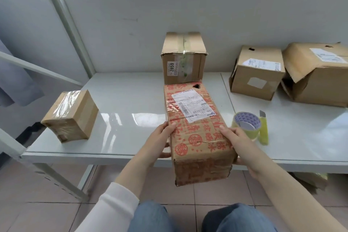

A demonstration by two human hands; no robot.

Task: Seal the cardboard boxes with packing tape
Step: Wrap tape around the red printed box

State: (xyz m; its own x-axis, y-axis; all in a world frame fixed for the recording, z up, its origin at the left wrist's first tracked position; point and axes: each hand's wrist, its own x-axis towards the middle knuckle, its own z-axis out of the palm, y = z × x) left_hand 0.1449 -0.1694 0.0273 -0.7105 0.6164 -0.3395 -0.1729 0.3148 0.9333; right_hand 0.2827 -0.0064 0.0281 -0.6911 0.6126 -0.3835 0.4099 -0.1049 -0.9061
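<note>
White table point(122, 103): left hand point(160, 141) and right hand point(239, 141) grip the long box point(197, 132) by its sides, seemingly overhanging; tape roll point(246, 125) just beside right.

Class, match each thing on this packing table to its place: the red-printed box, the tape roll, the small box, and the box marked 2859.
Things:
1. red-printed box
2. tape roll
3. small box
4. box marked 2859

Places:
a. standing just behind the red-printed box
b. gripped by the left hand and right hand
c. beside the yellow knife
d. near the table's left edge

Pairs: 1-b, 2-c, 3-d, 4-a
</note>
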